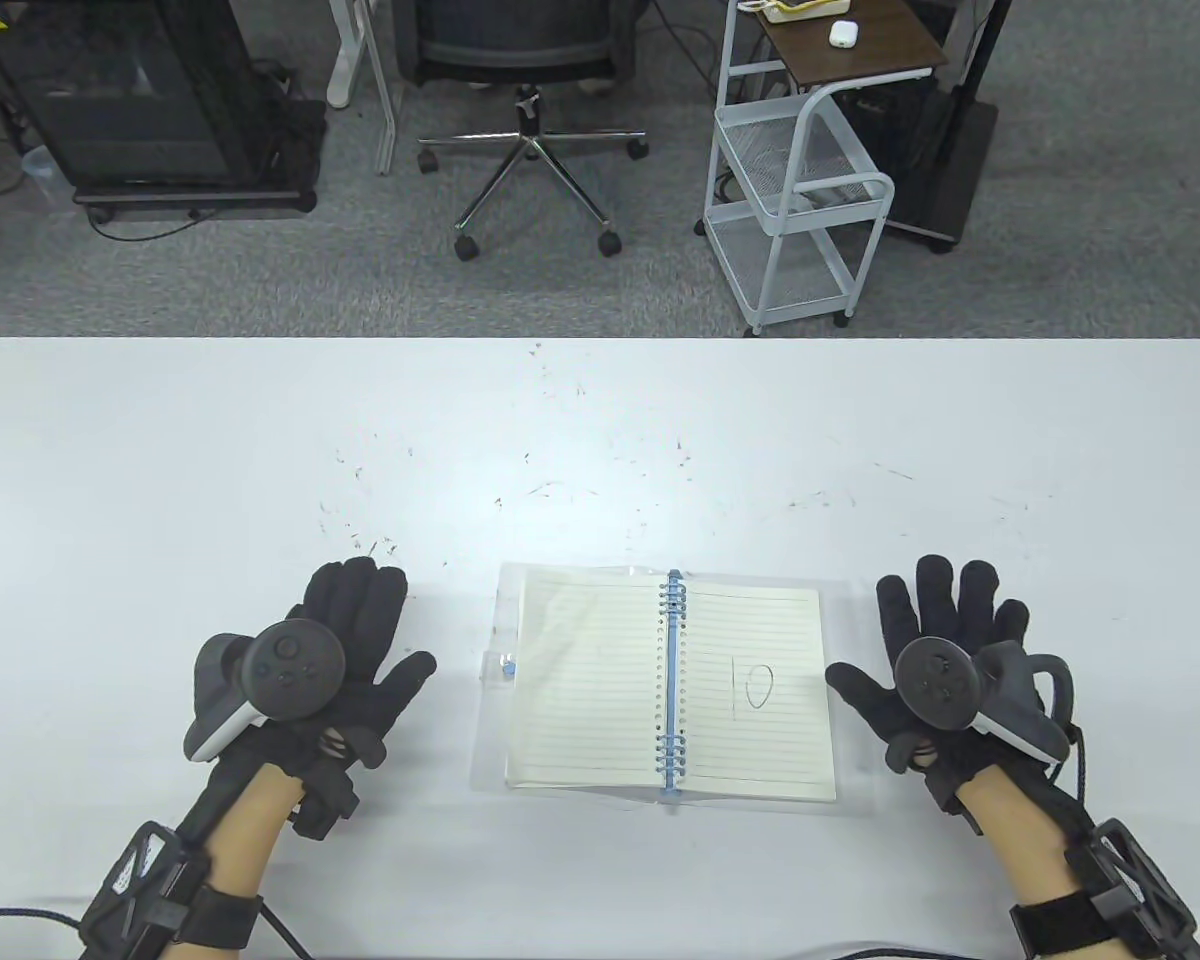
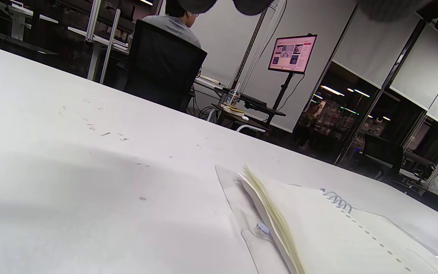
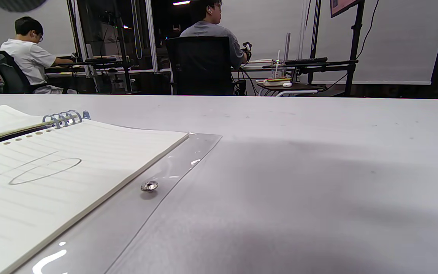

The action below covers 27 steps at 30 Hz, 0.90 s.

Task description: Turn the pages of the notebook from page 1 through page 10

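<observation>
A spiral notebook with blue rings lies open and flat on the white table, between my hands. Its right page bears a handwritten "10"; its left page is blank and lined. A clear plastic cover sticks out on both sides. My left hand rests flat on the table left of the notebook, fingers spread, holding nothing. My right hand rests flat to the right, fingers spread, holding nothing. The notebook shows in the left wrist view, and the "10" page in the right wrist view.
The table's far edge runs across the middle of the table view. Beyond it on the floor stand an office chair, a white wire cart and a black cabinet. Small dark marks speckle the tabletop.
</observation>
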Each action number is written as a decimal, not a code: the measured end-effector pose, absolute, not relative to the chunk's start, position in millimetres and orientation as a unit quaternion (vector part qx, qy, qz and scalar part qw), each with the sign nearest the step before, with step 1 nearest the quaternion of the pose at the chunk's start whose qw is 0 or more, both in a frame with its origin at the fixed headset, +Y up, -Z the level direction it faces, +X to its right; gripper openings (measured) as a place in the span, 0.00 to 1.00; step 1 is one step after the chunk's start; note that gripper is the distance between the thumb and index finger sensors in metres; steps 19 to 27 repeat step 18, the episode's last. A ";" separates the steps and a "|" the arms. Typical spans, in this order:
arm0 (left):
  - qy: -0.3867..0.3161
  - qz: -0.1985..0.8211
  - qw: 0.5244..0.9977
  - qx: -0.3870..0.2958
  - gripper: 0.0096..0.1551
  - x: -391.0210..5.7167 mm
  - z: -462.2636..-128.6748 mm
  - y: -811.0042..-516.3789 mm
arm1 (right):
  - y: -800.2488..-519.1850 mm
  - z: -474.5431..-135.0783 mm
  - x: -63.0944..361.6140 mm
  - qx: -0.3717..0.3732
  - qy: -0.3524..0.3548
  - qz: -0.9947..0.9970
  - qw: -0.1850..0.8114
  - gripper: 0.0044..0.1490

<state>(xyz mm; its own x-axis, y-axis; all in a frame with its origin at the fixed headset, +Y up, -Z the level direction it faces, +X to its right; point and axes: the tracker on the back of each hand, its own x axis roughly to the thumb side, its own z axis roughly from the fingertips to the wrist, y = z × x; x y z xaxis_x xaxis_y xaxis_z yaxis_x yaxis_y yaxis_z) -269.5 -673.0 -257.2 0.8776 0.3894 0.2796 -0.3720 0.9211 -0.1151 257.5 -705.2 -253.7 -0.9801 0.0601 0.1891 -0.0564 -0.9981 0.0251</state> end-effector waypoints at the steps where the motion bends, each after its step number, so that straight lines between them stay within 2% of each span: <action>1: -0.149 0.198 0.968 -0.026 0.52 -269.8 -256.9 -672.1 | -705.5 -253.4 257.1 0.097 0.010 0.995 0.027 0.59; 27: -0.142 0.196 0.970 -0.031 0.53 -270.7 -258.5 -674.8 | -705.6 -253.3 259.9 0.093 0.017 0.994 0.045 0.58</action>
